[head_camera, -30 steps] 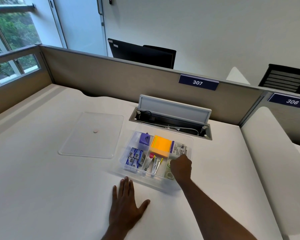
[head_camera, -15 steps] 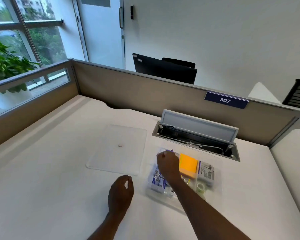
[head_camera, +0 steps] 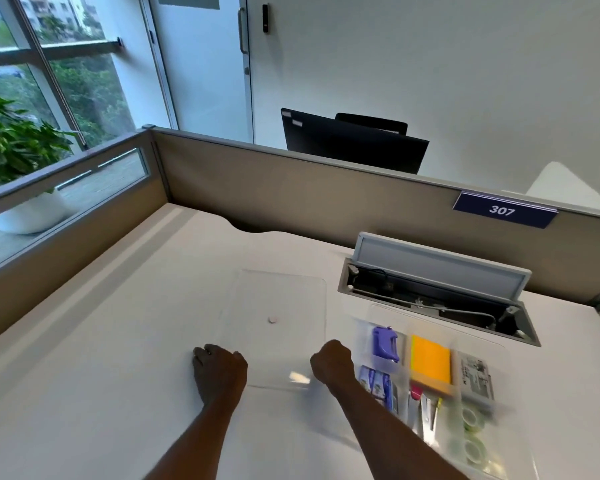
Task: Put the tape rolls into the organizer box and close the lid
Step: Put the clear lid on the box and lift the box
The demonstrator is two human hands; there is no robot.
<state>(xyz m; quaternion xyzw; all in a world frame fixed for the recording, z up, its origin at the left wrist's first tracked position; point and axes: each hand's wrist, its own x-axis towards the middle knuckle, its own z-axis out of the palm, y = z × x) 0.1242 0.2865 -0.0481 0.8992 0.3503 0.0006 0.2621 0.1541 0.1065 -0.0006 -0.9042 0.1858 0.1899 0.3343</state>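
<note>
The clear organizer box (head_camera: pixel 368 327) lies on the white desk at the right. Greenish tape rolls (head_camera: pixel 471 420) sit in its near right compartment, blurred. Other compartments hold a purple item (head_camera: pixel 384 344), an orange pad (head_camera: pixel 430 362) and a labelled packet (head_camera: pixel 476 375). The clear lid (head_camera: pixel 278 306) lies flat to the left of the box, with a small pink knob at its middle. My left hand (head_camera: pixel 219 372) curls on the lid's near left corner. My right hand (head_camera: pixel 333 363) curls on its near right corner, beside the box.
An open cable hatch (head_camera: pixel 433 292) with a raised grey flap sits just behind the box. Beige partitions (head_camera: pixel 291 192) wall the desk at the back and left. A dark monitor (head_camera: pixel 354 140) stands behind the partition, and a plant (head_camera: pixel 14 147) stands outside at the left.
My right hand left the box and moved left to the lid's near right corner. My left hand moved up to the near left corner. The view swung left.
</note>
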